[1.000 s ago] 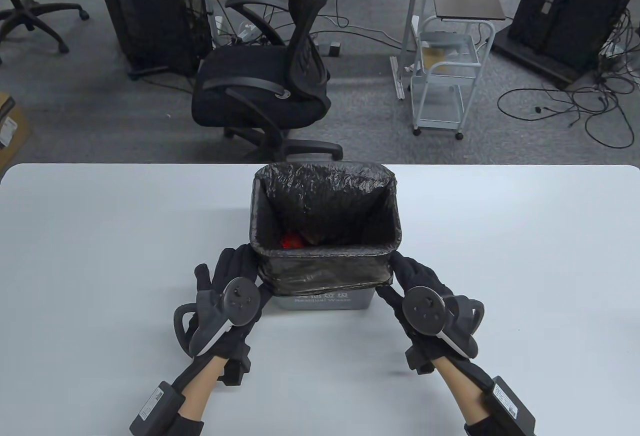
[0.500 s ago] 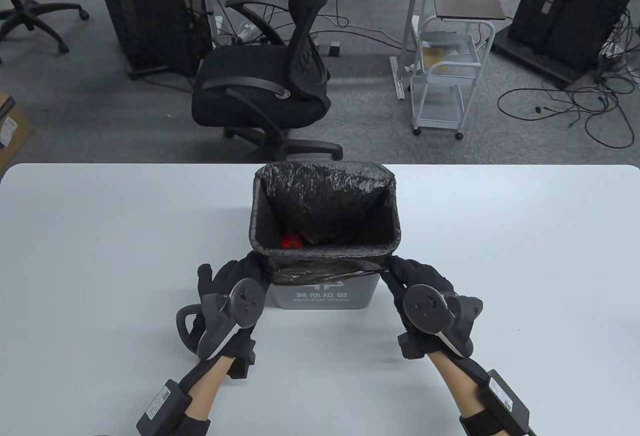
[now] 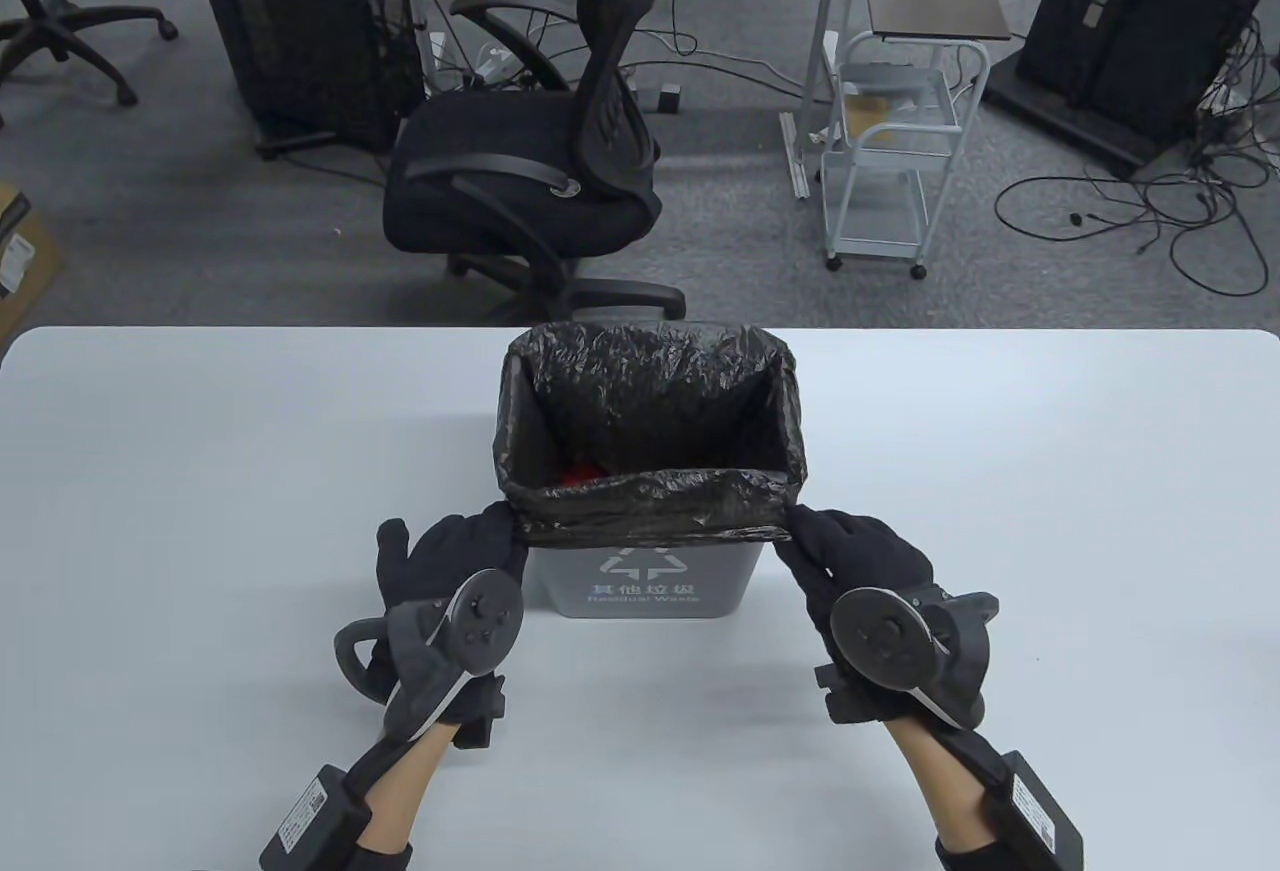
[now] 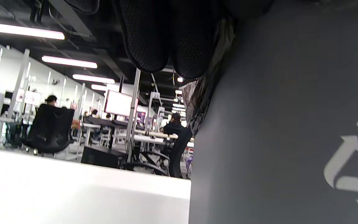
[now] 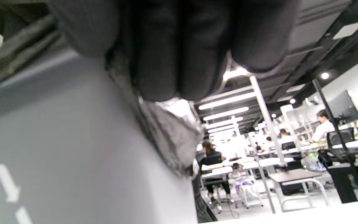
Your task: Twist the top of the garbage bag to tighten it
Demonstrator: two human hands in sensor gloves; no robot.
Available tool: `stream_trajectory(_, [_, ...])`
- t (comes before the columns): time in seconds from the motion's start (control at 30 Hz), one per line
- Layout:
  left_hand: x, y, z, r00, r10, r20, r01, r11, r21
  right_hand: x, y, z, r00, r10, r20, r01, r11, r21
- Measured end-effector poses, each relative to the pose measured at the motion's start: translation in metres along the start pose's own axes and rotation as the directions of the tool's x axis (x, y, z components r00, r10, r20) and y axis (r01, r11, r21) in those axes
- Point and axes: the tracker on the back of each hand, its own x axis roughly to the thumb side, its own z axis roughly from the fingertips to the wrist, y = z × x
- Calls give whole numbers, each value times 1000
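At frame centre on the surface (image 3: 200,471), we have the left hand (image 3: 455,561) and right hand (image 3: 860,551) each pinching the garbage bag (image 3: 650,511) hem at the bin's (image 3: 650,591) near corners. Step: freeing the rim. Next we likely gather, then twist.

A bin (image 3: 645,586) is being kept at the table's (image 3: 200,511) far edge, midway; a bag (image 3: 650,391) is lining it, hands flanking its near corners.

Gloved fingers (image 5: 179,56) grip crinkled bag plastic (image 5: 169,133) against the grey bin (image 5: 73,149) (recycling mark visible).
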Motion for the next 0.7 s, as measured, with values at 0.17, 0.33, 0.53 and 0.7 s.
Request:
stream_trajectory(0.17, [0,17,-3,1000,24,-2,-24,998,51,11,-21,-10,998,56,33,-55,998,-7])
stream_trajectory(0.33, [-4,32,-13,1000,7,-21,-5,996,93,23,-29,-23,995,98,32,-98,995,-4])
stream_trajectory(0.53, [2,59,-36,999,-16,-28,20,992,126,24,-35,-47,991,133,11,-133,991,-19])
stream_trajectory(0.7, [10,84,-46,999,3,-37,3,983,184,24,-49,-62,992,122,-10,-123,990,-65])
